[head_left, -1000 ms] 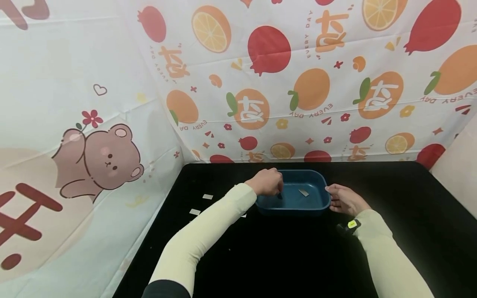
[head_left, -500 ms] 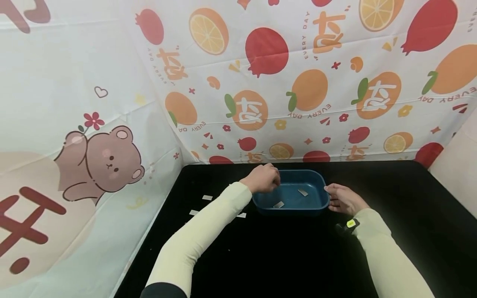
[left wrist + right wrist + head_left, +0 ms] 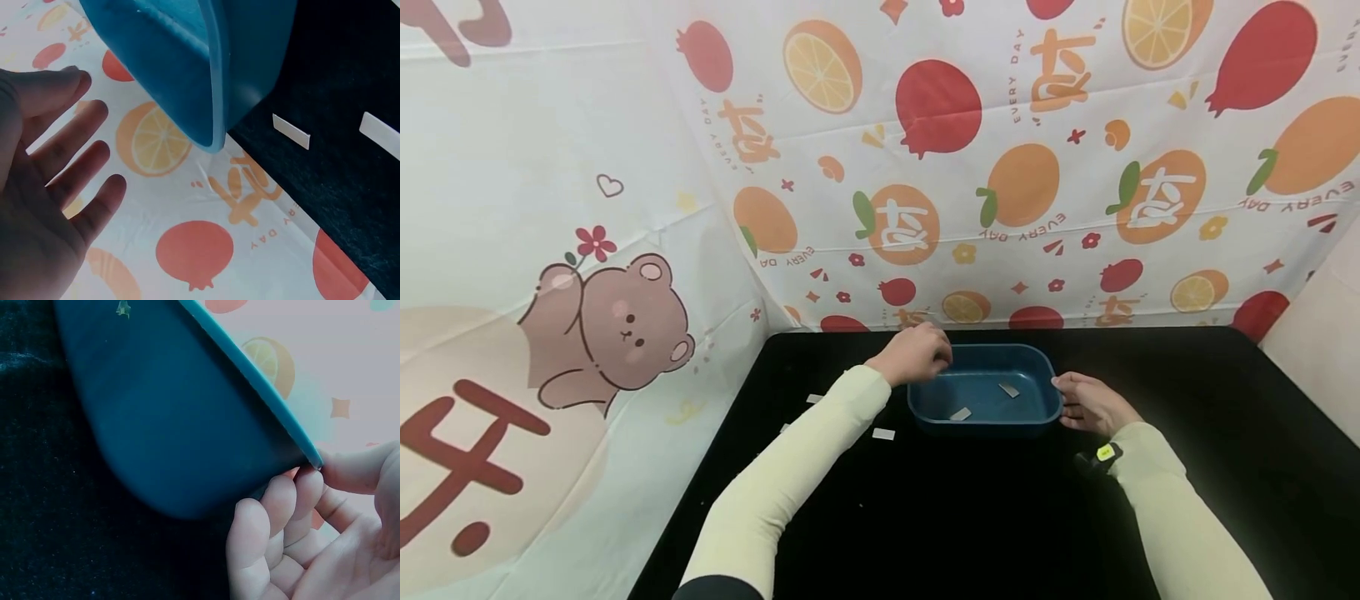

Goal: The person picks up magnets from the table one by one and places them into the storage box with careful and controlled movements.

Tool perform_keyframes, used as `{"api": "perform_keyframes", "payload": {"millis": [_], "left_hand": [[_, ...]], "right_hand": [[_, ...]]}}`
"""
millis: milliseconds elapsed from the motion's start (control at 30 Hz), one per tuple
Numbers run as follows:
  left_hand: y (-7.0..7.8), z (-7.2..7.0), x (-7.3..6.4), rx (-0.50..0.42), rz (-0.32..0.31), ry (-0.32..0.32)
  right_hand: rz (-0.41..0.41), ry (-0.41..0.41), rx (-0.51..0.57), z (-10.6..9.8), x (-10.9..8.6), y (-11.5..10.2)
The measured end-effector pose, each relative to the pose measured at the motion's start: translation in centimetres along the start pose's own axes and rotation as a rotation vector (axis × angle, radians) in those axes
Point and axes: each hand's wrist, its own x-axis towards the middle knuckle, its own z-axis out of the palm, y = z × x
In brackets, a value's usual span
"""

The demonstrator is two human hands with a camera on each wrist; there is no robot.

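A blue plastic basin stands on the black table, with two small pale rectangular pieces inside: one piece toward the right, another piece near the front left. My left hand is over the basin's left end in the head view. In the left wrist view, that hand has loosely bent, spread fingers and holds nothing. At the basin's right end my right hand pinches the rim. The right wrist view shows the thumb on top of the rim and curled fingers beneath it.
Left of the basin, a similar white piece lies on the black table. More pieces, such as a white strip, lie farther left, partly behind the left sleeve. A fruit-print cloth hangs behind the table.
My left hand has risen out of the basin and moved left, leaving a pale piece visible at the basin's front left. The right hand keeps its pinch on the rim.
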Motion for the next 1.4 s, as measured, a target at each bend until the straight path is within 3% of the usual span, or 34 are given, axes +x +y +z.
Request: {"api": "perform_keyframes", "payload": {"millis": [400,600,767,1400], "left_hand": [[-1.6,-0.1,-0.9,-0.035,-0.084,0.101],[-3.5,0.3,-1.8,-0.184,-0.141,0.226],[-5.6,1.0,-2.2,-0.308,-0.234,0.3],[-10.4,4.2,-5.7,-0.377,-0.603,0.253]], "right_hand": [[-0.002,-0.005,0.008,-0.2,0.3,0.2],[-0.006,-0.017,0.022,-0.3,0.2,0.3],[-0.015,-0.024,0.022,-0.5,0.0,0.2],[-0.008,-0.068,0.022,-0.4,0.0,0.2]]}}
